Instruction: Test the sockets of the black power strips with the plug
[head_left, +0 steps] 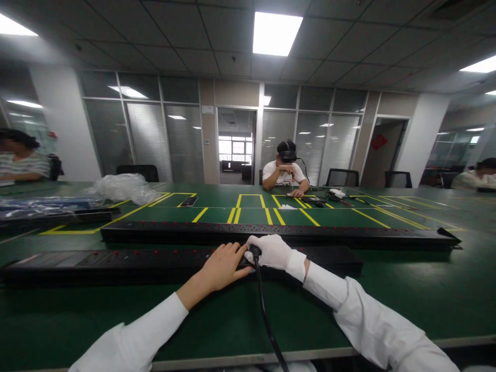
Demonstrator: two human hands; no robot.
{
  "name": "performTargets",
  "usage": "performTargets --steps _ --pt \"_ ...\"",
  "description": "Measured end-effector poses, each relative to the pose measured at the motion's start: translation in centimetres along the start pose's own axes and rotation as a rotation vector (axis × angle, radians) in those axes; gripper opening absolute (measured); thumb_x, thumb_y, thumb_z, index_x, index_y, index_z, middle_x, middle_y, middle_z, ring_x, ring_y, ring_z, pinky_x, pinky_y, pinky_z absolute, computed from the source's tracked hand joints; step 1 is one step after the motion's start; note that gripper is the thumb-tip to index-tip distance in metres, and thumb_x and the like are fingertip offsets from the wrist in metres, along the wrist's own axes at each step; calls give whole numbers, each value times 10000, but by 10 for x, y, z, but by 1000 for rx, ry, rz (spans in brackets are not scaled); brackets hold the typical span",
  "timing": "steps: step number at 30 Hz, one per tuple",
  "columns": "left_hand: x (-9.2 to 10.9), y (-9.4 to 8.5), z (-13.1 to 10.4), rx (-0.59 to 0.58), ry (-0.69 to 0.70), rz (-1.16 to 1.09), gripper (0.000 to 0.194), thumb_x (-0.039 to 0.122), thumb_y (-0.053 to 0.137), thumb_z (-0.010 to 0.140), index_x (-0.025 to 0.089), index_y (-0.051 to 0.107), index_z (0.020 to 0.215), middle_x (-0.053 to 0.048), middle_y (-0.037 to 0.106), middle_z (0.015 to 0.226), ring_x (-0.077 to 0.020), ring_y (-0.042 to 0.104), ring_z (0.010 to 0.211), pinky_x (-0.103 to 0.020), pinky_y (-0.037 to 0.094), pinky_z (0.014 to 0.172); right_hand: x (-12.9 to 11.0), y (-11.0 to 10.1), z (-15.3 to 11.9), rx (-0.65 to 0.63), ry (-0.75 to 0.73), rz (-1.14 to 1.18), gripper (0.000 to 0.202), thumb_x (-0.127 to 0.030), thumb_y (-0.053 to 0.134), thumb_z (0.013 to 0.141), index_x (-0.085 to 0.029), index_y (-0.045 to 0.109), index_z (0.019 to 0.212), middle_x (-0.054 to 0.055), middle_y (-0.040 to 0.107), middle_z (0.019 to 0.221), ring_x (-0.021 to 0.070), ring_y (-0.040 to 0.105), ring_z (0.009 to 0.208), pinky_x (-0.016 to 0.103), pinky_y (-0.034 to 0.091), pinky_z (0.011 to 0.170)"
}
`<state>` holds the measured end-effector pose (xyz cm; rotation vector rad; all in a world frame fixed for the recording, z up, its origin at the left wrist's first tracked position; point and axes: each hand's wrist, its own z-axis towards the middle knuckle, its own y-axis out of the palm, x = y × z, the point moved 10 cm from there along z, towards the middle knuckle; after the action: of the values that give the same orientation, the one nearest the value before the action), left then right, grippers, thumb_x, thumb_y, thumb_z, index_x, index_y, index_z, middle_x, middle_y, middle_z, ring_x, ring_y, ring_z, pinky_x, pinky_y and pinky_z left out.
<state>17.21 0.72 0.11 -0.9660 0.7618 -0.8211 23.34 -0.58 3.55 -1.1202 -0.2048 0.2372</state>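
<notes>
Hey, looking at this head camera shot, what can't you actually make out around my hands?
- Plug tip at the near power strip: hidden by the right hand, head view.
- Cable: lower end cut off by the bottom edge.
- Left hand: fingertips partly hidden behind the right hand.
- Items by the seated person: too small.

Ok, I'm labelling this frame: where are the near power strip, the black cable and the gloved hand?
near power strip (116,261), head view, top face.
black cable (265,315), head view, mid-length.
gloved right hand (273,251), head view, back of hand.
</notes>
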Motion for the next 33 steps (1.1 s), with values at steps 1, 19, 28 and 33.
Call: performTargets --steps 1,19,28,33 --pt "0 1 0 -2 0 0 550 555 311 810 172 403 1194 -90 539 977 -226 496 901 -355 357 800 0 1 1 -3 4 -8 285 -453 423 797 -232 550 924 6 624 690 126 555 620 215 304 553" --pt "0 2 0 -13 6 -14 555 557 323 807 171 395 1200 -95 535 996 -236 485 943 -360 352 820 3 4 2 46 11 -20 361 -534 395 788 -236 554 913 14 631 677 136 563 607 219 287 542" --pt "-1 1 -1 -20 6 -15 558 562 316 808 172 396 1199 -91 538 989 -233 489 927 -358 350 819 4 5 5 19 -18 55 311 -493 422 789 -234 555 899 -2 617 653 120 553 588 202 295 534" --pt "-1 1 -1 -22 3 -22 589 581 304 802 167 382 1213 -97 535 999 -236 489 928 -356 356 812 7 7 6 27 2 105 290 -473 420 795 -239 561 891 -5 613 654 115 549 589 193 304 532"
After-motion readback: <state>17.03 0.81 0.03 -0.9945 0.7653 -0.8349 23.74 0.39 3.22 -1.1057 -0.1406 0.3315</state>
